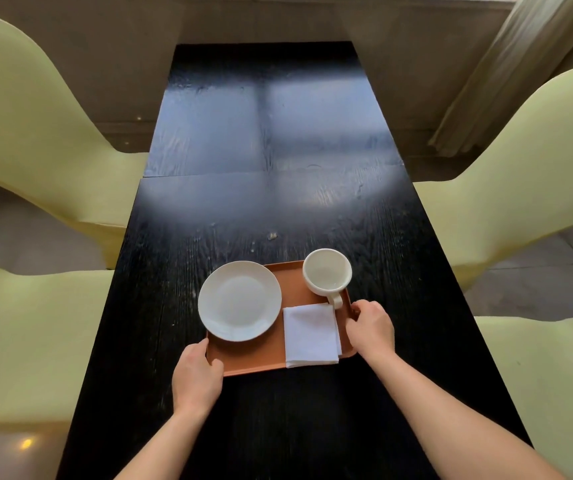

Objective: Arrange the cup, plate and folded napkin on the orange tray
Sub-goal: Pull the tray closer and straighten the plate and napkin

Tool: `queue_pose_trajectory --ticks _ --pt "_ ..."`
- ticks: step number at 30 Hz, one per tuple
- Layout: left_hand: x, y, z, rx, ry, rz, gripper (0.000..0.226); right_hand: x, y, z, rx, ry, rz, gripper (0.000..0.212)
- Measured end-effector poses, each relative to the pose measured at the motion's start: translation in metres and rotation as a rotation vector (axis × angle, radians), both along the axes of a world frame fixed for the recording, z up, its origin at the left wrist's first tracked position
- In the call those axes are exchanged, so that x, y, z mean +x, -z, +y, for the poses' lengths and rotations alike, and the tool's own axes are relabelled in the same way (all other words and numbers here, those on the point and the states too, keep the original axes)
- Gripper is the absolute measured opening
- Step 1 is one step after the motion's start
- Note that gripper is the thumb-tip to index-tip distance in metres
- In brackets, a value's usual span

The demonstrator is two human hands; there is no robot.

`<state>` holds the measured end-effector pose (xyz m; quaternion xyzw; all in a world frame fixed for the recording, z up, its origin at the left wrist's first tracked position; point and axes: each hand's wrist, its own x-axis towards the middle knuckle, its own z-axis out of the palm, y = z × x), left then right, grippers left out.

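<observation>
An orange tray [254, 358] lies on the near part of a long black table [267, 209]. A white plate [240, 301] rests on the tray's left side, overhanging its left edge. The white cup [326, 273] stands upright and empty at the tray's far right corner, handle pointing toward me. A folded white napkin [311, 336] lies at the tray's near right, its near edge over the rim. My left hand [197, 374] grips the tray's near left corner. My right hand [370, 327] grips the tray's right edge.
Pale yellow-green chairs stand along both sides of the table: two on the left [36, 133] [29, 341] and two on the right [527, 174] [555, 386]. A curtain [520, 64] hangs at the far right. A small crumb [272, 236] lies beyond the tray.
</observation>
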<state>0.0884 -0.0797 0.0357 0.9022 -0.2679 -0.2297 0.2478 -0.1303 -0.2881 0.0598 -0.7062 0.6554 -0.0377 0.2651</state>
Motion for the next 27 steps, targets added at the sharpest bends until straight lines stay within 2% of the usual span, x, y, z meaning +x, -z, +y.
queue_pose_trajectory --ticks 1,6,8,10,15,27 --pt "0.001 -0.001 -0.001 0.001 0.004 0.005 0.014 0.005 -0.002 -0.002 -0.020 -0.017 -0.034 0.014" --pt "0.008 0.002 -0.003 0.044 0.016 0.014 0.016 0.025 0.000 -0.010 -0.030 -0.012 -0.112 0.031" --pt "0.008 0.000 -0.005 0.051 0.014 0.017 0.010 0.028 0.004 -0.013 -0.027 0.011 -0.118 0.033" --pt "0.009 -0.001 -0.007 0.056 0.013 0.013 0.016 0.029 0.007 -0.015 -0.039 0.040 -0.113 0.033" --pt "0.010 0.001 -0.010 0.080 0.013 0.010 0.010 0.036 0.005 -0.018 -0.075 0.114 -0.103 0.029" --pt "0.005 -0.003 -0.010 0.082 0.029 0.003 0.004 0.035 0.000 -0.019 -0.063 0.124 -0.135 0.029"
